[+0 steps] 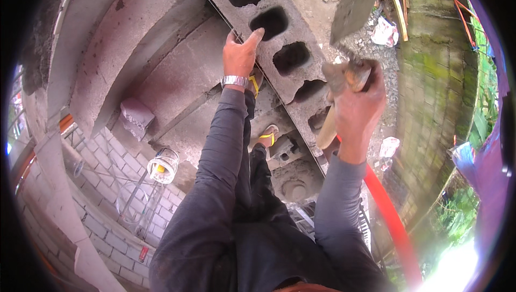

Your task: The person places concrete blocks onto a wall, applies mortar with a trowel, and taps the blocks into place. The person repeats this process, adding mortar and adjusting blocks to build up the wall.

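Note:
My right hand is closed round the wooden handle of a trowel, its grey blade raised beyond the hand and slightly blurred. Below it runs a row of grey concrete hollow blocks with open cavities. My left hand grips the near-left edge of a hollow block, thumb over the top and fingers partly hidden. Along that edge stretches a thin dark line; whether it is string or rod I cannot tell. Two feet in yellow-strapped sandals show beneath my arms.
Concrete steps or ledges fill the left, bearing a broken block piece. A white bucket stands lower left above a block wall. A red band curves at right, near gravel and a mossy wall.

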### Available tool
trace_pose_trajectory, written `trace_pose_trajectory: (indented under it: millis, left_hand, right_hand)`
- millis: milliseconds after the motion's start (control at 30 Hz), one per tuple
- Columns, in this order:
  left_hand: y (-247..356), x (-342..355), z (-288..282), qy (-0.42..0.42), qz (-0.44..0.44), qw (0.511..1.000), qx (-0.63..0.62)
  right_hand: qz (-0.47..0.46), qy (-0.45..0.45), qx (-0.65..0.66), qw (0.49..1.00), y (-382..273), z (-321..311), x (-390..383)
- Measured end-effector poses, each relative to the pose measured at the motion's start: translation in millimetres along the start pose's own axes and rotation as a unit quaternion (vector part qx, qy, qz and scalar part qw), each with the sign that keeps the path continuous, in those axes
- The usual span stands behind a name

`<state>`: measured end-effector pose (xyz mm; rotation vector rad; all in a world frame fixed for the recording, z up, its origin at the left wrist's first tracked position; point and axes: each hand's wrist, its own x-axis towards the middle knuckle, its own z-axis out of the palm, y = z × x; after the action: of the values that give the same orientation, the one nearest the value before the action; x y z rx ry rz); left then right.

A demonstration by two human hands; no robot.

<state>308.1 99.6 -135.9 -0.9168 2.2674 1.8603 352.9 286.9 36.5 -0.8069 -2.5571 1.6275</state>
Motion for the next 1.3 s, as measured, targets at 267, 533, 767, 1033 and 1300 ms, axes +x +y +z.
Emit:
trace_pose_trajectory:
  millis: [267,533,767,1033,1300]
  left_hand:
    - [-14,12,-4,-0.023,0.026,0.994,0.104]
    - [-2,8,-5,-0.009,-0.008,0.997,0.079]
    - [-11,7,0,-0.018,0.028,0.999,0.025]
    - [-40,20,-4,-0.032,0.198,0.959,0.200]
    - [-47,19,-8,-0.019,0.359,0.856,0.371]
  right_hand:
    - [0.028,-0.023,0.034,0.999,32,-4,-8]
    - [0.010,-0.048,0.009,0.999,44,0,3]
    - [0.045,-0.035,0.072,0.996,47,6,6]
    - [0.063,-0.029,0.051,0.996,61,-11,-5]
    - [0.100,-0.026,0.046,0.994,63,-29,-18]
